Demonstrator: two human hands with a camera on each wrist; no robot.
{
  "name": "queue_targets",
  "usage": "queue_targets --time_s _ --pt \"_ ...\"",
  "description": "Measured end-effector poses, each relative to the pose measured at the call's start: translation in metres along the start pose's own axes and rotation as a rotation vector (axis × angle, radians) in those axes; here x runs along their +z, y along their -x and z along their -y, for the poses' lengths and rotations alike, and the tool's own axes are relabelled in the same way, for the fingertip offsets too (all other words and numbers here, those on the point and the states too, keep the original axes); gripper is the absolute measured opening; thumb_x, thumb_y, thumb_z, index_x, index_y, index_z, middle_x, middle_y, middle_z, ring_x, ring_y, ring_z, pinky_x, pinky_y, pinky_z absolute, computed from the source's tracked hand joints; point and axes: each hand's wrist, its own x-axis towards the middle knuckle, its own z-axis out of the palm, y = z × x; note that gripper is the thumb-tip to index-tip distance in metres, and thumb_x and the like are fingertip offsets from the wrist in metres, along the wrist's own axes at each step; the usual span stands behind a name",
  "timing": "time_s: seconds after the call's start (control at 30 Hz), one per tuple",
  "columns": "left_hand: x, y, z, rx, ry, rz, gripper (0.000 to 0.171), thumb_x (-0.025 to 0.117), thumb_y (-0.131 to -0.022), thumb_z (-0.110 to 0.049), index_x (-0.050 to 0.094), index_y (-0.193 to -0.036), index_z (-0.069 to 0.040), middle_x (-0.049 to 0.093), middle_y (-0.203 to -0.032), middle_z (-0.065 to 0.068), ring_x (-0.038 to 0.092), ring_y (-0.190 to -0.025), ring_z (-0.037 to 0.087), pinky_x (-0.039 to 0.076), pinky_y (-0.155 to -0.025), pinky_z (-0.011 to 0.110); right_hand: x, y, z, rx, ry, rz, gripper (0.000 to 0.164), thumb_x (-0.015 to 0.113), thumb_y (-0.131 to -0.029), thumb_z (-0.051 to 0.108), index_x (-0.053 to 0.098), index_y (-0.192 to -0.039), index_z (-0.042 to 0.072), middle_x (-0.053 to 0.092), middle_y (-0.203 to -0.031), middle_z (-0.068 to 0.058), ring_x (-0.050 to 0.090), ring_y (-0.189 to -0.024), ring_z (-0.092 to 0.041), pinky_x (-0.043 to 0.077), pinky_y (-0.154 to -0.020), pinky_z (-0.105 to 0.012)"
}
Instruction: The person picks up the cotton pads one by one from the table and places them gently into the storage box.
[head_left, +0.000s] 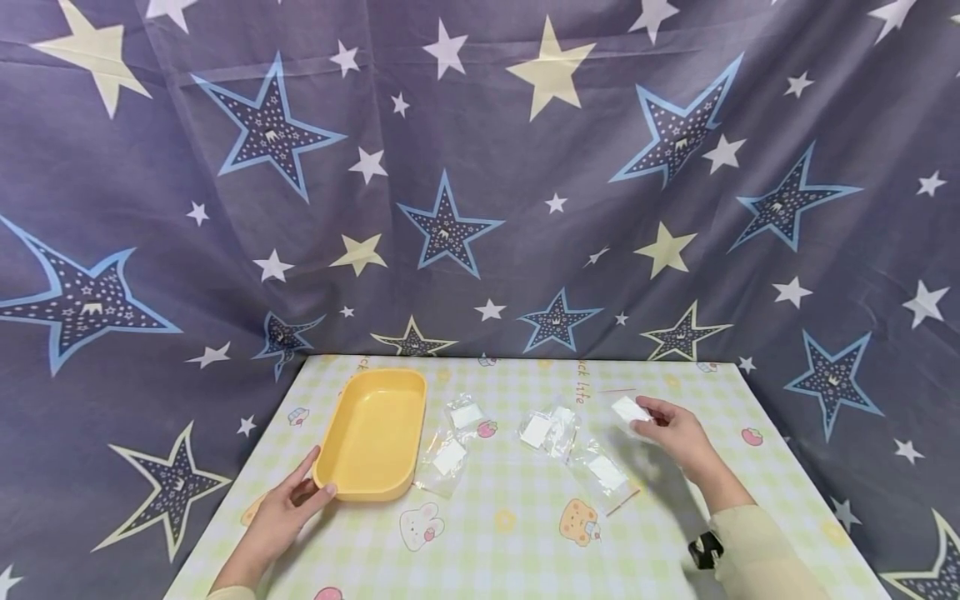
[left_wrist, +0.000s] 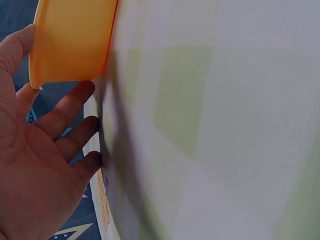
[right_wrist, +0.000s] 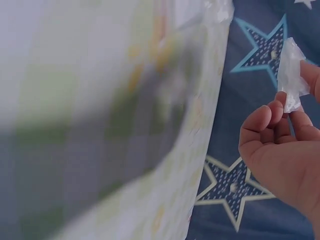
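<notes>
A yellow tray [head_left: 371,437] stands on the left of the table. My left hand [head_left: 281,512] holds its near left corner between thumb and index finger; in the left wrist view the other fingers extend loosely beside the tray [left_wrist: 75,42]. Over the right of the table, my right hand [head_left: 678,442] pinches a small clear plastic bag [head_left: 628,408] with a white piece inside. The right wrist view shows that bag [right_wrist: 290,75] crinkled between thumb and fingers. The nearest bag on the table [head_left: 606,473] lies below and left of the right hand.
Two similar bags [head_left: 448,457] lie just right of the tray. Another pair [head_left: 536,430] overlaps near the table's middle. A patterned checked cloth [head_left: 502,550] covers the table. Behind it hangs a dark curtain [head_left: 495,125] with stars. A black object [head_left: 705,550] sits at the right wrist.
</notes>
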Motion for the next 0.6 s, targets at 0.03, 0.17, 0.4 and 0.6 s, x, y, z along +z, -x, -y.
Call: queue_targets --time_s 0.03,0.17,0.4,0.6 --pt "0.0 0.0 0.0 -0.003 -0.001 -0.003 0.095 0.073 -0.097 -0.061 0.022 -0.172 -0.035 0.06 -0.154 0.024 0.057 -0.145 0.039 0.054 -0.093 0.019 0.003 -0.001 0.004 -0.002 -0.019 0.004 0.066 0.075 -0.101 0.022 0.05 -0.157 -0.003 0.056 -0.153 -0.027 0.055 -0.118 -0.013 0.05 -0.088 -0.009" --pt "0.0 -0.001 0.0 -0.012 0.003 -0.006 0.095 0.073 -0.096 -0.062 0.023 -0.172 -0.034 0.062 -0.152 0.023 0.058 -0.143 0.037 0.055 -0.092 0.02 0.016 -0.005 0.017 -0.016 -0.073 0.011 0.065 0.076 -0.101 0.021 0.051 -0.157 -0.002 0.056 -0.155 -0.026 0.055 -0.118 -0.011 0.05 -0.09 -0.009" --pt "0.001 -0.001 0.0 0.003 0.01 -0.002 0.095 0.073 -0.097 -0.059 0.023 -0.172 -0.032 0.063 -0.151 0.024 0.057 -0.145 0.039 0.054 -0.091 0.017 0.038 -0.014 0.036 -0.037 -0.111 0.03 0.063 0.076 -0.101 0.02 0.053 -0.156 0.001 0.057 -0.154 -0.023 0.055 -0.118 -0.016 0.049 -0.089 -0.012" --pt "0.001 -0.001 0.001 0.005 0.007 -0.002 0.094 0.072 -0.098 -0.059 0.023 -0.173 -0.031 0.061 -0.152 0.025 0.055 -0.146 0.04 0.055 -0.095 0.021 0.062 -0.02 0.051 -0.059 -0.129 0.058 0.061 0.075 -0.101 0.019 0.054 -0.155 0.001 0.061 -0.149 -0.023 0.057 -0.113 -0.015 0.05 -0.088 -0.015"
